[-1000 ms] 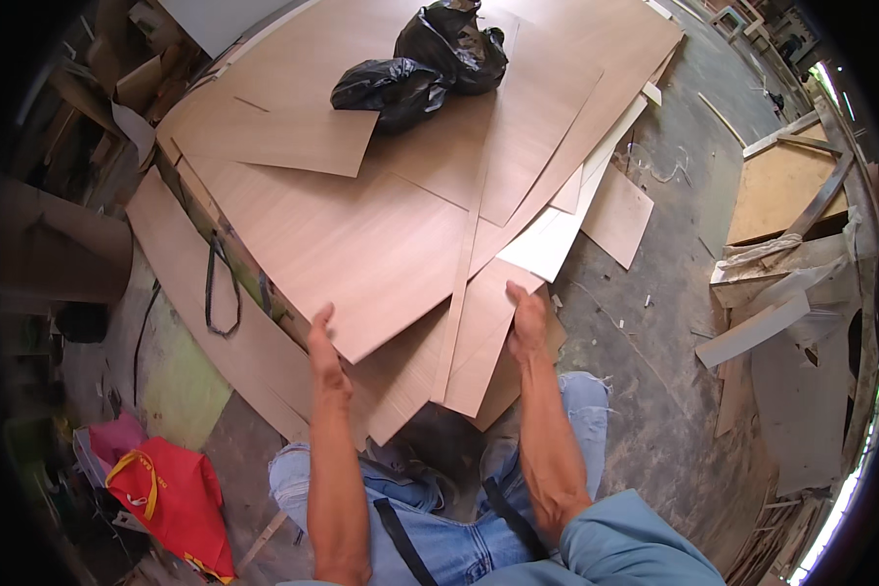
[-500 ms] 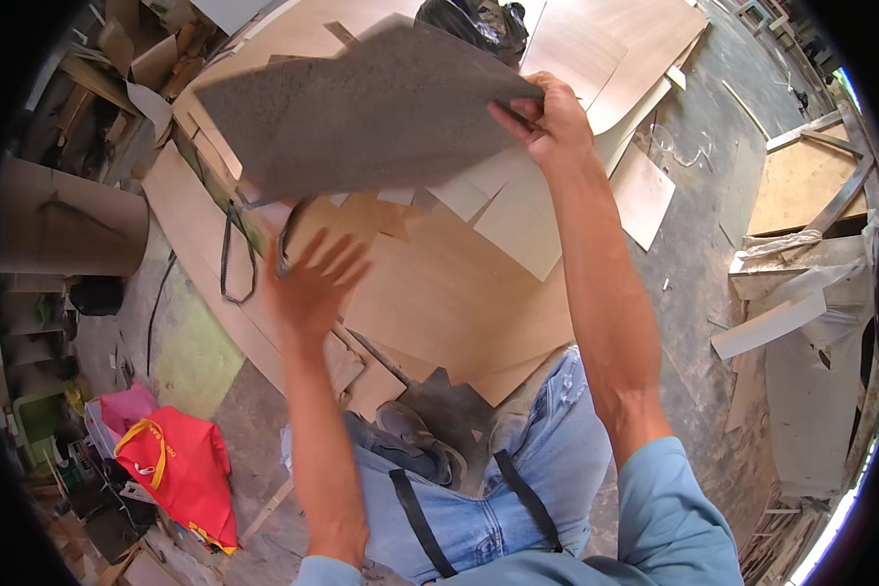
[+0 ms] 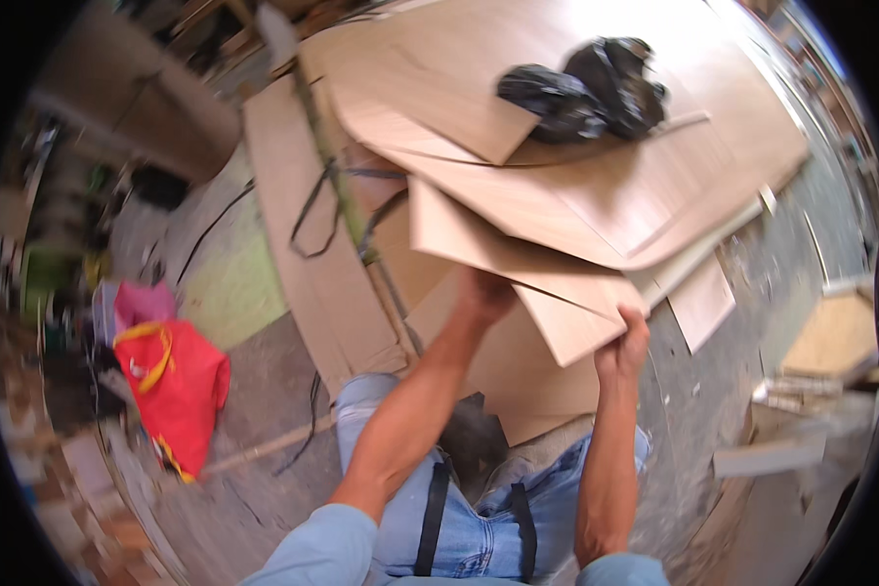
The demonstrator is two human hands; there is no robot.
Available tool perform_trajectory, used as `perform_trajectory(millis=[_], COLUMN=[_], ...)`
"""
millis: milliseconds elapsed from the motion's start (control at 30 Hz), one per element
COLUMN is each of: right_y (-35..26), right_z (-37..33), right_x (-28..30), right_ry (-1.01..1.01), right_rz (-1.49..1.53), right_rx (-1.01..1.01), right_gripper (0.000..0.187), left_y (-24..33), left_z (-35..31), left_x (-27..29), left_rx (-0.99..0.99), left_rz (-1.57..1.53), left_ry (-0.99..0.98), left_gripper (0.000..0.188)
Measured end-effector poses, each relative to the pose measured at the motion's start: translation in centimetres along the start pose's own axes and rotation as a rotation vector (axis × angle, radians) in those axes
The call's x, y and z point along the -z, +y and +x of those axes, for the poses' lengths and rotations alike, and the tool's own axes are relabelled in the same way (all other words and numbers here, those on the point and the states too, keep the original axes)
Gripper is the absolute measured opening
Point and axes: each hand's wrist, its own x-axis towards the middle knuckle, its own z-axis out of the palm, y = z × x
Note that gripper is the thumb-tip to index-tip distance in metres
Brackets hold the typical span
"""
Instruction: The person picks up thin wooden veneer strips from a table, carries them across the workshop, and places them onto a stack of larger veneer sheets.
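In front of my knees I have light-brown thin wood sheets [image 3: 503,256], apparently plywood or veneer, tilted up at the near edge of a large stack. My right hand [image 3: 623,347] grips the right corner, thumb on top. My left hand [image 3: 485,295] reaches beneath the sheets, its fingers hidden by them. A smaller cut piece [image 3: 565,327] pokes out below, next to my right hand. Right behind lies the broad stack of wood sheets [image 3: 400,59]. Black plastic bags [image 3: 596,93] sit on top of that stack.
Left of the stack a long narrow board [image 3: 298,225] lies on the floor with a dark strap loop [image 3: 314,210]. A red bag [image 3: 176,391] with a yellow handle stands at left, near a large brown cylinder [image 3: 146,88]. Wooden frames and scrap [image 3: 830,337] occupy the right side.
The dark grey-brown face of the raised sheet no longer shows; light-brown sheets are held lower and nearer. My left hand went from spread in the air to under them. The view shifted.
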Motion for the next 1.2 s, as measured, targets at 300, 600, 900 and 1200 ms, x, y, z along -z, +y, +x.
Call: perform_trajectory(millis=[300, 600, 900, 1200], right_y=[4.8, 4.3, 7.1, 9.0], right_z=[-0.7, 1.5, 0.1, -0.2], right_x=[8.8, 11.6, 13.4, 8.9], right_ry=[0.09, -0.063, 0.224, 1.11], right_rz=[0.383, 0.506, -0.052, -1.72], right_rx=[-0.208, -0.191, -0.411, 0.493], right_gripper=[0.02, 0.023, 0.031, 0.041], left_y=[-3.0, -2.7, 9.0, 7.7], left_z=[1.2, 1.8, -3.7, -3.9], left_x=[-5.8, -3.0, 1.2, 6.6], left_rx=[-0.057, -0.001, -0.177, -0.327], left_rz=[0.857, 0.523, 0.563, 1.569], left_ry=[-0.254, -0.092, 0.421, 0.911], left_gripper=[0.105, 0.096, 0.043, 0.045])
